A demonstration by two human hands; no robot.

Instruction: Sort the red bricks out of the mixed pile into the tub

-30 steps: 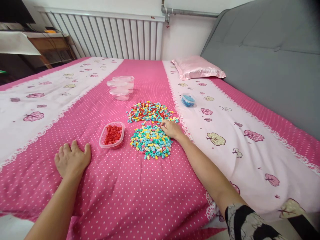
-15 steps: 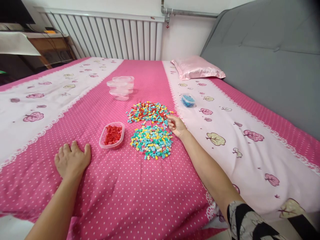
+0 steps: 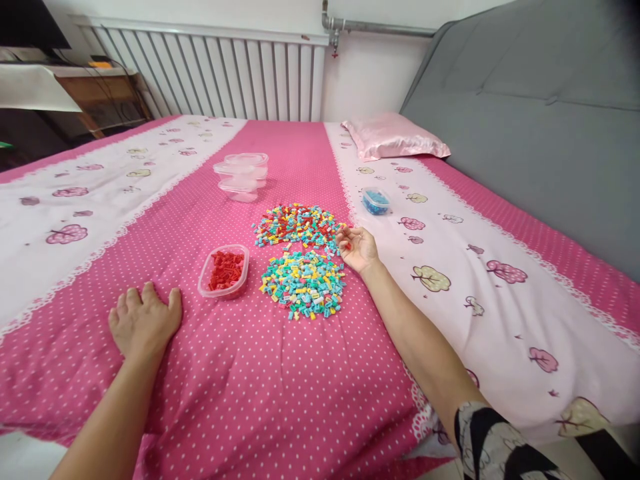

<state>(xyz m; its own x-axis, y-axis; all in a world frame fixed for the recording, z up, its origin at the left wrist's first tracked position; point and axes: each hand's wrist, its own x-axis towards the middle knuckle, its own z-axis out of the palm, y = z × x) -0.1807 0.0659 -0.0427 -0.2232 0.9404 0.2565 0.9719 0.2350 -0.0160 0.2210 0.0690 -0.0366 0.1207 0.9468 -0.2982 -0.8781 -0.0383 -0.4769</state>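
My left hand (image 3: 145,320) lies flat on the pink dotted bedspread with its fingers spread, holding nothing. At the right edge of the far pile of mixed toy bricks (image 3: 295,225), my right hand (image 3: 358,249) is turned partly palm-up, its fingers curled in. A bit of red shows inside those fingers, seemingly a small red toy brick. Closer to me is a second pile of toy bricks (image 3: 303,283), mostly teal, yellow and light blue. Red bricks (image 3: 226,270) fill much of a clear plastic tub (image 3: 204,283) between my left hand and the piles.
Stacked clear plastic tubs (image 3: 243,177) stand beyond the piles. Off to the right sits a small tub of blue bricks (image 3: 376,201). A pink pillow (image 3: 395,135) rests near the grey padded headboard (image 3: 530,113). A white radiator (image 3: 215,70) lines the far wall.
My right hand has rolled over so that more of its palm and inner fingers shows, shifting slightly right. My left hand and the tubs have stayed put.
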